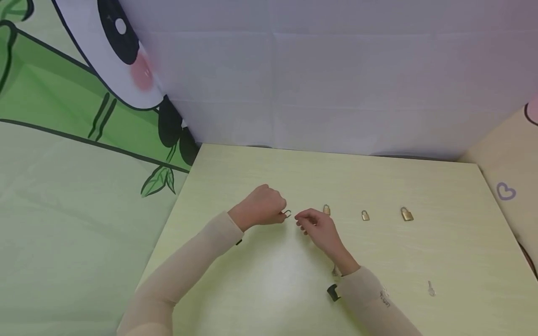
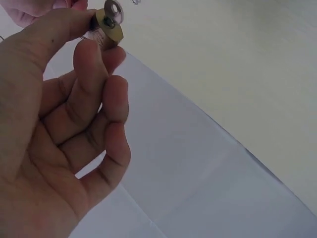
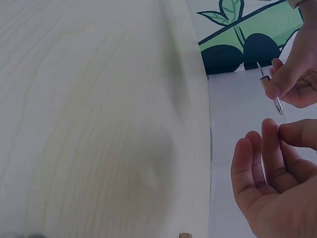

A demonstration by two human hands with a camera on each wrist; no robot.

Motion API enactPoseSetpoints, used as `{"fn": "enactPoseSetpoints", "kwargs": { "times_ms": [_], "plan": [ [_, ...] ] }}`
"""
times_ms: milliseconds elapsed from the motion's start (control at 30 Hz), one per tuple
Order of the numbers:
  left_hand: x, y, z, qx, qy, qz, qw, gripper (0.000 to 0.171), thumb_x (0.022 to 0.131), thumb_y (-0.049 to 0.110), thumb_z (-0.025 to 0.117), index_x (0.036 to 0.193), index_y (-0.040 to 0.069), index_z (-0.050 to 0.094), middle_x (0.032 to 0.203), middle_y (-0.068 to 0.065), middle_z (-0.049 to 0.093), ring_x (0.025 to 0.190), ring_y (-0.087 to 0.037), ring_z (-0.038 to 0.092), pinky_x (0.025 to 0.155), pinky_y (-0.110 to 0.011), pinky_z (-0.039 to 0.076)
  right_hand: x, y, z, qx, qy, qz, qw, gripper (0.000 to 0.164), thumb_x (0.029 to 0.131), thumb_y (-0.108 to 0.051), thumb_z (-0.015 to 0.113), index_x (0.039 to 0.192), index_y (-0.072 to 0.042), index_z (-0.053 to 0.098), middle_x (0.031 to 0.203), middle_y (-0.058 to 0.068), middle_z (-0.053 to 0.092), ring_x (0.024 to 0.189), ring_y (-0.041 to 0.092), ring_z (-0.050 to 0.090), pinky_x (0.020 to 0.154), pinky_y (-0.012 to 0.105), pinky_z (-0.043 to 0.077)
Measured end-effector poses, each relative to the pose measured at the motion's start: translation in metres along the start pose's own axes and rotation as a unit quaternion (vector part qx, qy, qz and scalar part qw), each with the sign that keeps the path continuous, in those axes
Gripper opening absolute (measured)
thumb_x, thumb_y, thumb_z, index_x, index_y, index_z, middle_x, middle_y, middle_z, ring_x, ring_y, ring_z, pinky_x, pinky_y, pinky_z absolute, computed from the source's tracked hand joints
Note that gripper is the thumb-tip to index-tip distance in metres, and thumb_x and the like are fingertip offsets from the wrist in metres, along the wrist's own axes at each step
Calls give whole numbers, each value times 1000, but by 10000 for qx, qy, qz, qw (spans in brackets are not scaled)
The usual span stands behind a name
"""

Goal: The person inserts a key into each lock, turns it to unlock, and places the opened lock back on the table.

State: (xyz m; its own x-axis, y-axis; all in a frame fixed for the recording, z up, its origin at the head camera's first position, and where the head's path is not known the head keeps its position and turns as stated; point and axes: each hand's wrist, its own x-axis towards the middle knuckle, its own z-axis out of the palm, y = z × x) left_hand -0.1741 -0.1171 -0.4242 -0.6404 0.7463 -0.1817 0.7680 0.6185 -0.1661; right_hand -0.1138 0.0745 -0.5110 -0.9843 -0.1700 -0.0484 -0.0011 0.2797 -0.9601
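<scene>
Between the thumb and forefinger of my left hand (image 1: 262,206) a small brass padlock (image 2: 108,33) is pinched, with a silver key (image 2: 114,9) standing in its keyhole. The padlock's shackle (image 1: 287,213) points toward the right hand in the head view. My right hand (image 1: 322,232) hovers just to the right of the shackle, apart from it. Its thumb and fingertips meet, fingers loosely bent, and nothing shows between them in the right wrist view. The left hand's other fingers are loosely curled below the padlock, as the left wrist view shows.
On the pale table (image 1: 260,298) lie a brass padlock (image 1: 326,209) partly behind the right hand, a smaller padlock (image 1: 365,215) and a larger padlock (image 1: 406,214). A key (image 1: 431,288) lies nearer at the right. A small metal thing (image 1: 335,270) is half hidden by the right wrist.
</scene>
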Motion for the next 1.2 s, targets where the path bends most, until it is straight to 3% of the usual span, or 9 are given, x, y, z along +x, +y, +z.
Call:
{"fn": "enactPoseSetpoints", "kwargs": {
  "times_ms": [100, 200, 367, 567, 667, 933, 1200],
  "plan": [
    [0, 1, 1, -336, -246, -453, 9981, 41, 91, 32, 67, 59, 19, 45, 52, 8, 31, 50, -9, 27, 50, -27, 28, -2, -2, -6, -526, 139, -260, 9982, 13, 98, -9, 61, 105, -6, 72, 91, 6, 72, 83, 27, 68, 70, 37, 54],
    [-1, 1, 3, -794, -520, -924, 9912, 38, 89, 30, 67, 58, 19, 48, 51, 8, 36, 49, -8, 30, 47, -26, 29, -4, -5, -12, -881, 179, -446, 9950, 12, 97, -11, 64, 105, -9, 72, 91, 4, 73, 85, 19, 67, 74, 36, 53],
    [-2, 3, 6, -1472, -903, -1666, 9708, 32, 90, 31, 67, 62, 17, 59, 53, 6, 53, 49, -11, 42, 47, -28, 36, -9, -10, -18, -1002, 129, -522, 9935, 10, 97, -12, 65, 104, -11, 72, 93, 7, 72, 86, 15, 65, 78, 38, 52],
    [-1, 3, 17, -1889, -1047, -2352, 9476, 34, 91, 34, 66, 63, 16, 61, 54, 5, 53, 49, -11, 42, 46, -28, 33, -14, -8, -22, -1072, 166, -644, 9920, 10, 96, -11, 66, 104, -10, 72, 93, 8, 72, 84, 15, 64, 75, 37, 53],
    [0, 3, 27, -2005, -1057, -2498, 9414, 33, 91, 34, 67, 64, 15, 60, 55, 4, 53, 49, -11, 41, 46, -28, 34, -15, -7, -24, -1075, 157, -666, 9919, 10, 96, -11, 67, 104, -10, 72, 93, 8, 72, 83, 15, 64, 75, 37, 52],
    [0, 2, 65, -2194, -1042, -2624, 9339, 31, 91, 30, 65, 64, 15, 59, 57, 2, 50, 51, -13, 41, 49, -30, 35, -18, -6, -32, -1207, 153, -755, 9897, 9, 96, -11, 66, 103, -12, 72, 90, -2, 71, 84, 13, 65, 76, 35, 53],
    [1, 1, 80, -2265, -1090, -2762, 9276, 32, 91, 31, 63, 64, 15, 60, 59, 1, 50, 52, -14, 42, 49, -31, 36, -22, -8, -41, -1250, 238, -788, 9887, 9, 95, -9, 67, 102, -11, 72, 89, -1, 71, 83, 14, 65, 76, 35, 53]
  ]
}}
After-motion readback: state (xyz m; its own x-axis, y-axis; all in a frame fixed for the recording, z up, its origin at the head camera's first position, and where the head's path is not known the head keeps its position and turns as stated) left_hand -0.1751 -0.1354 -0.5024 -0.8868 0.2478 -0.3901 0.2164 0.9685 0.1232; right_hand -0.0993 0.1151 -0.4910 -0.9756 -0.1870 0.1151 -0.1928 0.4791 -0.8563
